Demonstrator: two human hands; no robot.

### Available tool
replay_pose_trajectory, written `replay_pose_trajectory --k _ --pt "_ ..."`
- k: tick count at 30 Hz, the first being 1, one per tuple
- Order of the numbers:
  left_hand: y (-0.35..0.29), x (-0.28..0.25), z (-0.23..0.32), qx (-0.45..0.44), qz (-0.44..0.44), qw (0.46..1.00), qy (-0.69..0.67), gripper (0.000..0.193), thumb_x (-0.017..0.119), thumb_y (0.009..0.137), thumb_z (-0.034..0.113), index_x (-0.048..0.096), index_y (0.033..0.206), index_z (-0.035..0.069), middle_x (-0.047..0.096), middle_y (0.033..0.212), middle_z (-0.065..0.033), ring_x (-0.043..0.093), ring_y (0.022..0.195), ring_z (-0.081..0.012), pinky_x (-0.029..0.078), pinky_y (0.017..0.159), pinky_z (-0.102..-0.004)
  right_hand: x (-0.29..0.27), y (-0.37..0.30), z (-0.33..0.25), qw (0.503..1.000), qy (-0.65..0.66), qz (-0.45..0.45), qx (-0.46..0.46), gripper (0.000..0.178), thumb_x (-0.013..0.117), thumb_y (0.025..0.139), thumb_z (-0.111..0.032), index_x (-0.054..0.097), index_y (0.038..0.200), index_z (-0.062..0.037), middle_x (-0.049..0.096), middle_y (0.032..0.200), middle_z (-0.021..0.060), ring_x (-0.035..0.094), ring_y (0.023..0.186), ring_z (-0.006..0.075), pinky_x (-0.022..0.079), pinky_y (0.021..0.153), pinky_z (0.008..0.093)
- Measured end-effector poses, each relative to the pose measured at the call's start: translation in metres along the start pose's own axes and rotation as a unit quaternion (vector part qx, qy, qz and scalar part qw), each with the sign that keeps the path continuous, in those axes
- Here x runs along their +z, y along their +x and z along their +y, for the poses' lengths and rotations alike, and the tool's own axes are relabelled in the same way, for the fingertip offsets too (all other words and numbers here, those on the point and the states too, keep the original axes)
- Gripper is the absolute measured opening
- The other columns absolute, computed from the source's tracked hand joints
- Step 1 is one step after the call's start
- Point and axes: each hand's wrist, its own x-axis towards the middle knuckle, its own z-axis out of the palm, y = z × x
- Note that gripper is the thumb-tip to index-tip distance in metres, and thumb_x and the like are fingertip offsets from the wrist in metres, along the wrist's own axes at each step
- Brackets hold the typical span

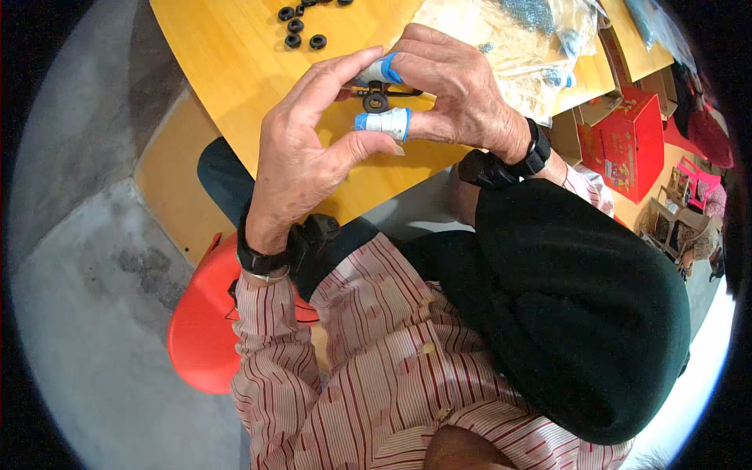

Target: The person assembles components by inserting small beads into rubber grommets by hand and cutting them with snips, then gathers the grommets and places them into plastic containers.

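Note:
Over the wooden table, my right hand (470,90) pinches a small black toy part with a ring-shaped wheel (376,103) between its forefinger and thumb. Both of those fingers are wrapped in white and blue tape. My left hand (309,137) curves round from the other side, forefinger above and thumb below, pressing close to the taped fingertips and the part. A thin dark rod sticks out from the part toward my right palm. Something small and reddish shows beside it, too covered by fingers to make out. Several small black wheels (294,26) lie on the table beyond my left hand.
The yellow wooden table (207,47) has a curved edge at left. Clear plastic bags (533,47) with bluish pieces lie at the far right. A red box (627,145) stands beside cardboard on the right. A red stool (204,321) is at lower left.

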Motion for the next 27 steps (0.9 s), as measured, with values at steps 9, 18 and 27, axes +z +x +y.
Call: replay_pose_trajectory --k 9,18,27 --pt "0.004 -0.006 0.013 0.047 -0.019 0.991 0.126 0.064 0.080 0.064 0.024 0.057 0.121 0.005 0.062 0.109 -0.0133 0.062 0.097 -0.0265 0.049 0.084 -0.0324 -0.001 0.000 0.000 0.999 0.027 0.020 -0.030 0.033 0.077 0.064 -0.024 0.061 0.086 -0.0052 0.054 0.071 0.0074 0.051 0.068 0.0255 0.045 0.059 0.0352" --pt "0.004 -0.007 0.011 0.091 0.001 0.982 0.165 0.056 0.079 0.065 0.025 0.061 0.114 0.005 0.064 0.105 -0.0122 0.064 0.093 -0.0255 0.050 0.080 -0.0311 0.001 0.000 -0.002 0.997 0.015 0.029 -0.066 0.035 0.077 0.063 -0.023 0.060 0.084 -0.0011 0.056 0.074 0.0099 0.053 0.069 0.0269 0.046 0.060 0.0350" --pt "0.005 -0.001 0.008 0.090 0.029 0.980 0.177 0.057 0.079 0.065 0.028 0.061 0.115 0.007 0.064 0.107 -0.0115 0.063 0.095 -0.0261 0.050 0.081 -0.0320 0.002 0.000 0.005 0.997 0.003 0.037 -0.066 0.029 0.074 0.066 -0.020 0.059 0.085 -0.0034 0.055 0.072 0.0078 0.052 0.070 0.0269 0.046 0.061 0.0347"
